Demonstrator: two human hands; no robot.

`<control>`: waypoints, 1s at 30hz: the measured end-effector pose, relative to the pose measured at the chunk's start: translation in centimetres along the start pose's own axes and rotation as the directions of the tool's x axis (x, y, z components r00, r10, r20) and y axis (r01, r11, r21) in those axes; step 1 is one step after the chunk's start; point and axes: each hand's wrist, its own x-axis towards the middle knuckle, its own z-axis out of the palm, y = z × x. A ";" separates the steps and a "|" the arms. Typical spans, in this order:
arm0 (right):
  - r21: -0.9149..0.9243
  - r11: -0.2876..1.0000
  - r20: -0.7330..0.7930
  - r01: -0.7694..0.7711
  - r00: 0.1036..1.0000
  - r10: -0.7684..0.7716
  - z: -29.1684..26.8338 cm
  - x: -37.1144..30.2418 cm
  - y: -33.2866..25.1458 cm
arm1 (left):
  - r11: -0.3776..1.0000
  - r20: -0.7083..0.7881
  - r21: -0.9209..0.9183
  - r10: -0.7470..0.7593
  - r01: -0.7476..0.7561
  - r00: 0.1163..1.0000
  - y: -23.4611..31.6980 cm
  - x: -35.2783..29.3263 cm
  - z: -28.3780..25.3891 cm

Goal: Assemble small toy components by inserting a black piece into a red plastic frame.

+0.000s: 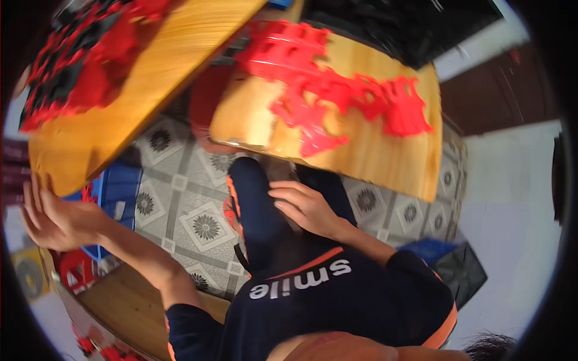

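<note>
Navy cloth fills the near view I get from the head camera: a shirt [337,301] with pale lettering and orange trim, above dark trousers [253,198]. The right hand [307,207] lies over the lap, fingers loosely extended and slightly curled, with nothing that I can see in its hold. Out to the left, the left hand [63,222] is spread open and looks empty, its fingertips by the rounded end of the left tabletop [162,72]; whether they touch it, I cannot tell. Just beside that wrist I see a blue crate [120,189], and between there and the legs a patterned tile floor [205,225]. Beyond the knees, red plastic parts [322,84] lie in a blurred cluster on the right tabletop [373,162]. Red and black pieces [102,72] cover the far portion of the left tabletop. Farthest off, I make out glossy black sheeting [385,30].
</note>
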 end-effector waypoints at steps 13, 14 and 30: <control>-0.370 0.928 -0.708 0.029 0.638 -0.303 -7.9 2.2 5.2 | 0.159 0.664 0.152 -0.747 0.976 0.019 14.2 -26.8 10.7; -0.082 0.991 -0.554 0.104 0.822 -0.132 -7.4 2.0 6.4 | 0.022 0.699 0.166 -0.708 0.986 -0.102 13.7 -26.9 10.6; -0.751 0.533 -0.581 -0.389 0.773 -0.255 -34.8 21.8 14.1 | -0.437 0.802 -0.098 -0.566 0.894 -0.189 16.5 -27.3 0.5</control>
